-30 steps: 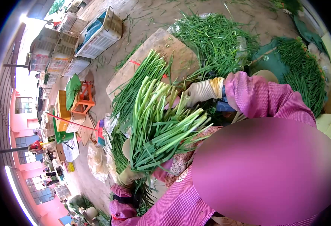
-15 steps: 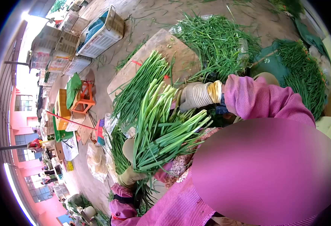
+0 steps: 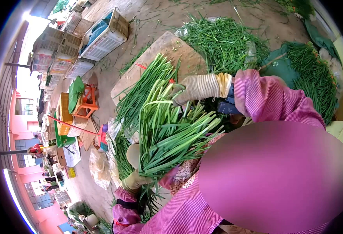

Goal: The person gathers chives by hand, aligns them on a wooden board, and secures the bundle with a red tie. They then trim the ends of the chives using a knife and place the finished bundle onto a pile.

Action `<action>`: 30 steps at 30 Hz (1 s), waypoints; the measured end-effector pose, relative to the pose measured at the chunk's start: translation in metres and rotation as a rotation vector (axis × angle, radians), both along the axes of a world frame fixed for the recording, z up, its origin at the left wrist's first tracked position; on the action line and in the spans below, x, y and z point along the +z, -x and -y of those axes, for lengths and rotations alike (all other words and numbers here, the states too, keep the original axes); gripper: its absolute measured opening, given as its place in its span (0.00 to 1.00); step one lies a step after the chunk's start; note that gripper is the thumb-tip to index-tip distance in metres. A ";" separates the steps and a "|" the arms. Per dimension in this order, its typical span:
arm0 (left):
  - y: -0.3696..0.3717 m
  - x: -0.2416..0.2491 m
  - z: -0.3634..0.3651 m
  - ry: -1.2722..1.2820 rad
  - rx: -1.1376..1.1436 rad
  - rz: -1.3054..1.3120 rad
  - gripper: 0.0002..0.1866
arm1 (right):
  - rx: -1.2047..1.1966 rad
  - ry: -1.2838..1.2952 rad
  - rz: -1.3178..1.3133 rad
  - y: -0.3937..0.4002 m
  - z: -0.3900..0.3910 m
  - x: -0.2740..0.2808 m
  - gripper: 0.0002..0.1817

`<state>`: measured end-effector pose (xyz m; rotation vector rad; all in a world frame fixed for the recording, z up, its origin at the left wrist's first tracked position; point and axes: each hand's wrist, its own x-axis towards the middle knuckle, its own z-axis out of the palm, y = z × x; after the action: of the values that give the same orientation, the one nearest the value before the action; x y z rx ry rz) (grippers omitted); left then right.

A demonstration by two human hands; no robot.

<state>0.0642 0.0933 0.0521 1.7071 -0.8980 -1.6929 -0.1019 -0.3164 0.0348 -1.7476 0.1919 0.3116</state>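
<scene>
Both hands wear pale work gloves. My left hand [image 3: 135, 181] is wrapped round the leafy lower end of a bundle of long green stalks [image 3: 167, 136], which lies across my lap. At the bundle's pale stalk ends is my right hand [image 3: 198, 88], in a ribbed glove, its fingers bent and closed around some pale stalks. Just beyond, another bunch [image 3: 142, 87] rests on a wooden board [image 3: 159, 46] with a red band near it. Part of my right hand's fingertips is hidden among the stalks.
A large heap of green stalks [image 3: 222, 43] lies beyond the board, and another heap [image 3: 314, 78] is at the right. Plastic crates [image 3: 107, 35], an orange stool [image 3: 87, 101], a broom [image 3: 103, 136] and clear plastic bags [image 3: 100, 167] stand or lie to the left.
My right hand has moved up and slightly left over the pale stalk ends, and one stalk now lies crosswise under its fingers. My left hand has barely moved.
</scene>
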 end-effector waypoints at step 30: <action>-0.006 -0.002 0.007 -0.008 0.033 0.019 0.35 | -0.035 0.014 -0.080 0.019 0.000 -0.003 0.32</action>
<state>0.0697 0.0868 0.0500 1.7367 -0.8683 -1.6635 -0.1206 -0.3162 0.0320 -1.7446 0.2826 0.3554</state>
